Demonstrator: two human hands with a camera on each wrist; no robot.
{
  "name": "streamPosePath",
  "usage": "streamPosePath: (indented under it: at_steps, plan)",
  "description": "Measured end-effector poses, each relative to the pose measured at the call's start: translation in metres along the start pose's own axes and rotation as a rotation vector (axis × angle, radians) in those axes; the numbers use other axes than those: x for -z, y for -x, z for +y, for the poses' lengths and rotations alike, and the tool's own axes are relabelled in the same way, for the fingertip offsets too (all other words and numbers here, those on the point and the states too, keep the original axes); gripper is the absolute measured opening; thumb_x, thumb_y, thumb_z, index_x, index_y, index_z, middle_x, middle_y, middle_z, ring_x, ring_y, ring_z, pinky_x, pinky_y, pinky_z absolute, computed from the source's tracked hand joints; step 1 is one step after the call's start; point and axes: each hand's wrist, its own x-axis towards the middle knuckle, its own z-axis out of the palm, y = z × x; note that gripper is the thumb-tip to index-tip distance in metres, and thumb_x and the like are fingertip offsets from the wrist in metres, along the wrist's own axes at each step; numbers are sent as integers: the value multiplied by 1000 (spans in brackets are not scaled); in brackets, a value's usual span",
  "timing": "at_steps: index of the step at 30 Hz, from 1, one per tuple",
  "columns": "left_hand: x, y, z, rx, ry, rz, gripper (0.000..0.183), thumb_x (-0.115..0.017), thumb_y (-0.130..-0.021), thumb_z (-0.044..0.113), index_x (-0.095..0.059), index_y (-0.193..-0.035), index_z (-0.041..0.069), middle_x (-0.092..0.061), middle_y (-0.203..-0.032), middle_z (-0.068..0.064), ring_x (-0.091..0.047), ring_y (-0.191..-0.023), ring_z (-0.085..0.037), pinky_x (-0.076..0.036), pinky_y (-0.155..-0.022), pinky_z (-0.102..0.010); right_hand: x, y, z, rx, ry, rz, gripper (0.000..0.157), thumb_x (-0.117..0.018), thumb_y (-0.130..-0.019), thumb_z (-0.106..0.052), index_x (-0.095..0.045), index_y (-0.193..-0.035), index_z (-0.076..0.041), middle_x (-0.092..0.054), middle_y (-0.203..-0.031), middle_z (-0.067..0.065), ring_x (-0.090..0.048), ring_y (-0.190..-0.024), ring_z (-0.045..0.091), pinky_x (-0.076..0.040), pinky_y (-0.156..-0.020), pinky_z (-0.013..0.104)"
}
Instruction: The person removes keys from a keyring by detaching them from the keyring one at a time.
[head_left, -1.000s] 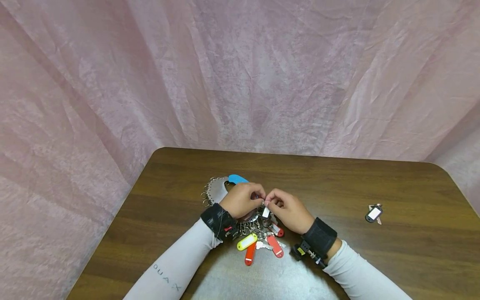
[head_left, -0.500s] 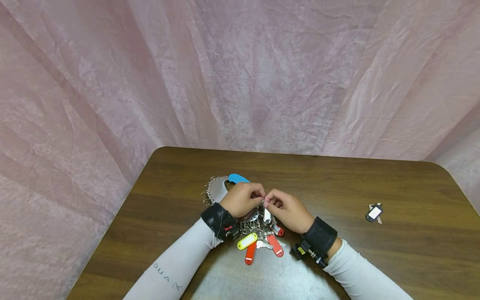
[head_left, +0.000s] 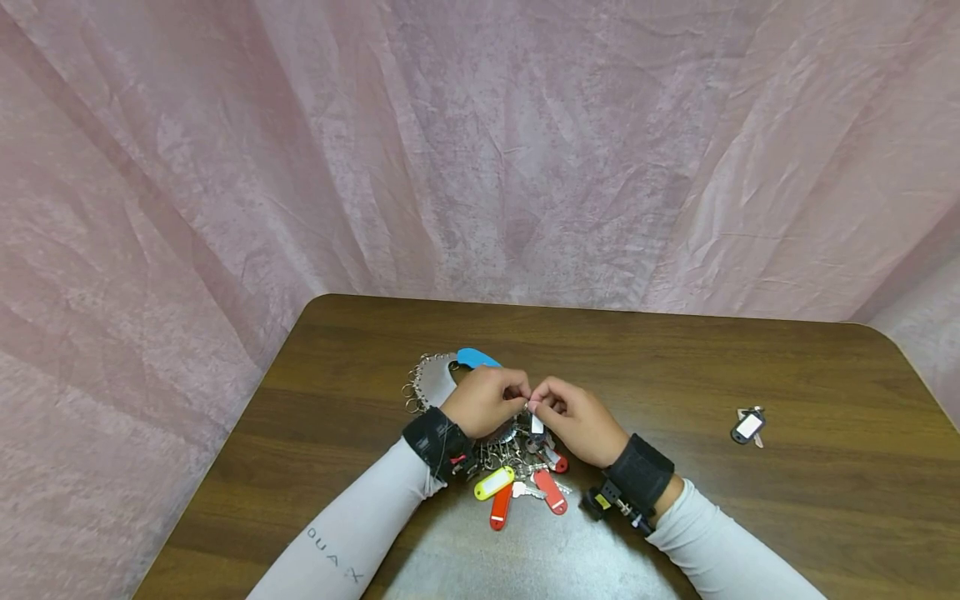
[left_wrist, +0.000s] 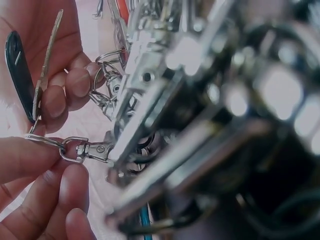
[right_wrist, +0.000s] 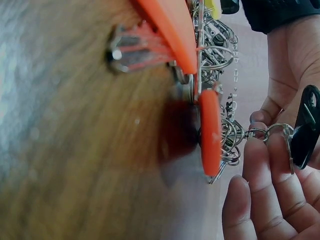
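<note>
In the head view my left hand and right hand meet fingertip to fingertip over a bunch of keys. My left fingertips pinch at the loop of a small metal swivel clip. A split ring links through that loop, and my right fingertips pinch it. From the ring hang a black key tag with a white label and a key. The clip belongs to a curved grey metal key holder with a blue handle. My left hand partly covers the holder.
Below the hands lie a yellow tag, red tags and several keys on the wooden table. Far right rests another black tag with a key. A pink curtain hangs behind the table.
The black tag under my fingertips has swung and turned slightly, ending a little to the right. Both hands stay nearly in place, with only tiny finger shifts.
</note>
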Motion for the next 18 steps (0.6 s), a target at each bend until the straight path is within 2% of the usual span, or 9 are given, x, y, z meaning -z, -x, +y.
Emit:
streamPosePath:
  at_steps: [18]
  plan:
    - [0,1,3,-16,-32,-4,8,-70,-89,8,-73,-85,15,-71,-77,3,-61,-71,-6,-48,-67,-21,0,-1,3,-33,-2,33,5,-61,-98,-12,-64,-95,-13,-66,-83,-1,-54,-66,4,-45,-63,22]
